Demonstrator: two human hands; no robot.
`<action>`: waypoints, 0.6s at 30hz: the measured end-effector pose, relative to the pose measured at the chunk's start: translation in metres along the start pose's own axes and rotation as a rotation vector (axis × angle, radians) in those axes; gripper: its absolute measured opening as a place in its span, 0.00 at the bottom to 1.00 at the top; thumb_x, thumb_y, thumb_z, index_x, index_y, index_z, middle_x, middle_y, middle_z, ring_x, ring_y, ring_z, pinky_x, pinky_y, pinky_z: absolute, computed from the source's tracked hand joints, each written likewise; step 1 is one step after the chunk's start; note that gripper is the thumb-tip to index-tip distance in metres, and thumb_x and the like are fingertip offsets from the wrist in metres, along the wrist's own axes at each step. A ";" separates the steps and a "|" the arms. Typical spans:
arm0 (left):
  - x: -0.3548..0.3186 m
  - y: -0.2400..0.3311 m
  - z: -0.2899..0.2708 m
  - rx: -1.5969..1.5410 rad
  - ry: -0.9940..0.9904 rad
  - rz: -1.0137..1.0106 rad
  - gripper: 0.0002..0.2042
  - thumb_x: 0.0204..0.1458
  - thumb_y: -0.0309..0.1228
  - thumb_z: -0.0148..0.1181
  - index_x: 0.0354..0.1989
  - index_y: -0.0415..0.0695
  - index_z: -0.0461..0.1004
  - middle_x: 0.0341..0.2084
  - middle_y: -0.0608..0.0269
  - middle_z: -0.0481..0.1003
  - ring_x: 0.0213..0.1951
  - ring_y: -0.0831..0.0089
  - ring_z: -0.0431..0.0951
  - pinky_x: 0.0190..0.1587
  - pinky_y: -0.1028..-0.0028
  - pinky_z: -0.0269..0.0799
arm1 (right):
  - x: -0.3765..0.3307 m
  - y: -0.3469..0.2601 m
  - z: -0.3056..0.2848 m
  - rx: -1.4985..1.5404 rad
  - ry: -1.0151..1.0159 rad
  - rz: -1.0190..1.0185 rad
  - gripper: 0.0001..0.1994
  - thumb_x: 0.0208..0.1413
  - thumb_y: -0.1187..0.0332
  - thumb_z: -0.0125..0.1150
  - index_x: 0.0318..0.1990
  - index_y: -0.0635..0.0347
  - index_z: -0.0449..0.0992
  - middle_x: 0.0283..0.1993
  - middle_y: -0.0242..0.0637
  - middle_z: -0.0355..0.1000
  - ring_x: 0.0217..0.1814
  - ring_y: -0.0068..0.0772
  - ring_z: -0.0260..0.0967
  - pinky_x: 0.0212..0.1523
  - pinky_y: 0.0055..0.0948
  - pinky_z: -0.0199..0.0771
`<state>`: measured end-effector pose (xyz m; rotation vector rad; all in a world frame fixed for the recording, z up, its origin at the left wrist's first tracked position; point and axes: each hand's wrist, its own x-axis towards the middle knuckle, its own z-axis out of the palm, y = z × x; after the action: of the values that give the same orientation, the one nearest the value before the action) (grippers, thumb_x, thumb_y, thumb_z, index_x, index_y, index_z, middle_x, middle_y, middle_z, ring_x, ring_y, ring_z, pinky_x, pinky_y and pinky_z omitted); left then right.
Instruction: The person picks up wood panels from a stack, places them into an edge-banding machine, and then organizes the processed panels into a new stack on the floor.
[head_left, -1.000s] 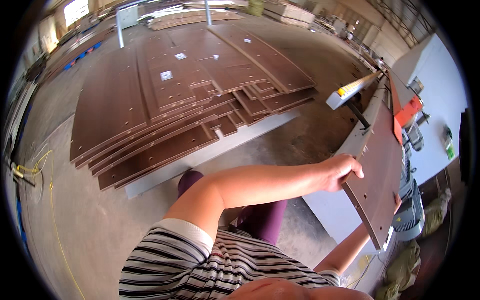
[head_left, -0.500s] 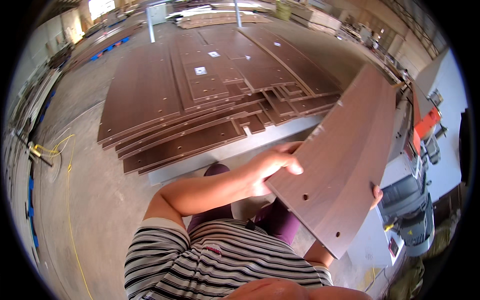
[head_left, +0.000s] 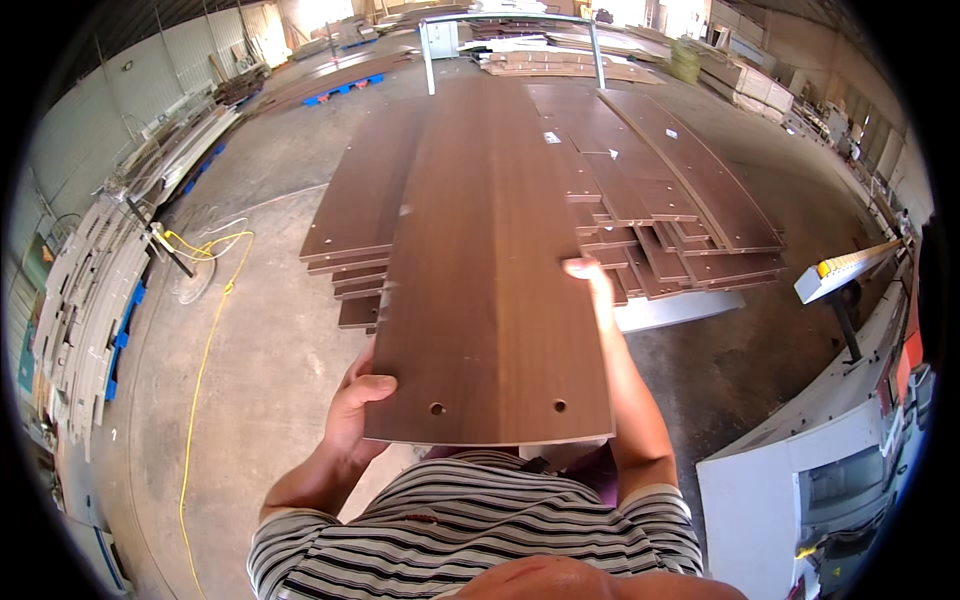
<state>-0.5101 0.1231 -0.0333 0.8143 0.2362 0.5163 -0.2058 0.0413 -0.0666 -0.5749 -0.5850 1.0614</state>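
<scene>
A long brown wood-grain panel (head_left: 490,290) is held up in front of me, stretching away toward the far side. Two drilled holes show close to its near edge. My left hand (head_left: 355,405) grips its left edge near the close corner, thumb on the top face. Farther along, my right hand (head_left: 592,275) clasps the right edge, its thumb also on top. The other fingers of both hands are hidden behind the panel. Beyond and partly covered by it lies a stack of similar brown panels (head_left: 350,195), some with holes and small white labels.
A white and grey machine (head_left: 760,490) with a yellow-topped rail (head_left: 850,265) stands on the right. A yellow cable (head_left: 205,360) runs over the concrete floor at left, near long stacked strips (head_left: 70,300). A metal frame (head_left: 428,60) rises behind the panel stack.
The panel has swung from the right to the middle, squarely before me. My left hand now holds its left edge and my right hand its right edge. The view has turned right-to-left.
</scene>
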 end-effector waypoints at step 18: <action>0.163 0.113 -0.195 0.274 0.366 0.221 0.27 0.47 0.31 0.56 0.58 0.37 0.65 0.52 0.50 0.71 0.53 0.58 0.71 0.58 0.63 0.63 | -0.023 0.027 -0.012 -0.081 -0.272 0.207 0.23 0.65 0.57 0.46 0.58 0.67 0.65 0.53 0.53 0.71 0.54 0.49 0.72 0.56 0.42 0.72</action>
<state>-0.4867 0.3960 -0.0810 1.0156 0.5676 0.8550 -0.2232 0.0287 -0.0969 -0.5750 -0.8221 1.3276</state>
